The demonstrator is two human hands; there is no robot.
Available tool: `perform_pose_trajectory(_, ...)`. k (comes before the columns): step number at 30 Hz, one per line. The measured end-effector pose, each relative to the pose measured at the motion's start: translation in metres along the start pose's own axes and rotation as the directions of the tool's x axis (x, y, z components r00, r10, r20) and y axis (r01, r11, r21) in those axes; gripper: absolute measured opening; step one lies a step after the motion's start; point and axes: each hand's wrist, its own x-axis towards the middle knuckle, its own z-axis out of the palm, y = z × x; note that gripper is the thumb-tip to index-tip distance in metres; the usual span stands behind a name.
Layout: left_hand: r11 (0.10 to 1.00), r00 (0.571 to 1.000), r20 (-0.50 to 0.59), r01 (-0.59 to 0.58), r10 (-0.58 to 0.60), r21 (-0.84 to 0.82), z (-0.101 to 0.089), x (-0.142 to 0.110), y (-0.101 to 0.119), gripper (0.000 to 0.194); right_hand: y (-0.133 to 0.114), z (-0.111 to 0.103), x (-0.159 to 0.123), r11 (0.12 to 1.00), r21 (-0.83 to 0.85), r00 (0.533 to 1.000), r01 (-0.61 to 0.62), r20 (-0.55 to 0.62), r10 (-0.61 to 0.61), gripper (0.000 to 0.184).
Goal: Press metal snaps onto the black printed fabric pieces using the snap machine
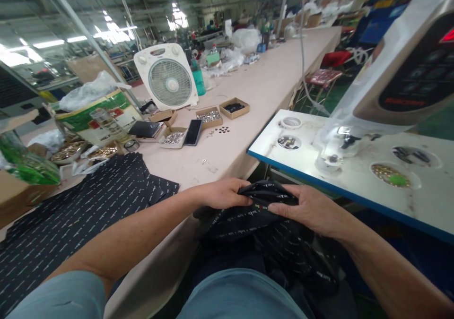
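Observation:
A black garment [244, 222] with rows of small white lettering hangs between my two hands, over my lap in front of the table edge. My left hand [225, 193] pinches its upper edge on the left, thumb toward me. On the right, my right hand [301, 208] grips the same edge with the thumb pressed on the front. The edge gapes a little between the hands, and small coloured lettering shows near my right thumb. Fingers behind the cloth are hidden. More dark patterned fabric [95, 205] lies on the table to the left.
At right stands a machine [390, 68] on a white, blue-edged table [358, 186] with parts in round wells. The long table [227, 153] bears a box fan [168, 78], a phone [193, 132], small boxes of metal fasteners [209, 116] and a green carton [101, 118].

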Motion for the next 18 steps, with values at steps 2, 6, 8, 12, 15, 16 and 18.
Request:
perform_pose_trajectory(2,1.000,0.999,-0.040,-0.004,0.002,-0.027,0.004,0.003,-0.001,0.028,0.002,0.000,0.001,1.000,0.010,1.000,0.020,-0.023,-0.020,0.037)
perform_pose_trajectory(6,0.998,0.989,-0.141,-0.043,0.035,-0.054,0.011,0.008,-0.005,0.035,0.003,0.002,0.005,0.997,-0.021,0.991,0.075,-0.111,-0.077,0.030)
perform_pose_trajectory(8,0.990,0.989,-0.141,-0.056,0.038,-0.128,0.014,0.010,-0.010,0.041,0.003,0.003,0.007,0.995,-0.058,0.985,0.086,-0.144,-0.093,0.026)
perform_pose_trajectory(12,0.978,0.998,-0.053,-0.054,0.044,-0.200,0.016,0.012,-0.021,0.045,0.001,0.004,0.010,0.983,-0.162,0.979,0.090,-0.166,-0.117,0.021)
perform_pose_trajectory(15,0.977,1.000,-0.023,0.008,-0.013,-0.213,0.013,0.015,-0.026,0.034,-0.002,0.002,0.013,0.973,-0.212,0.975,0.091,-0.179,-0.130,0.020)
perform_pose_trajectory(16,0.974,0.999,-0.023,0.024,-0.030,-0.224,0.013,0.016,-0.027,0.033,-0.003,0.001,0.014,0.970,-0.224,0.974,0.088,-0.187,-0.132,0.020)
perform_pose_trajectory(18,0.966,0.998,-0.024,0.053,-0.062,-0.254,0.011,0.018,-0.026,0.031,-0.005,-0.001,0.016,0.965,-0.249,0.970,0.078,-0.204,-0.131,0.021)
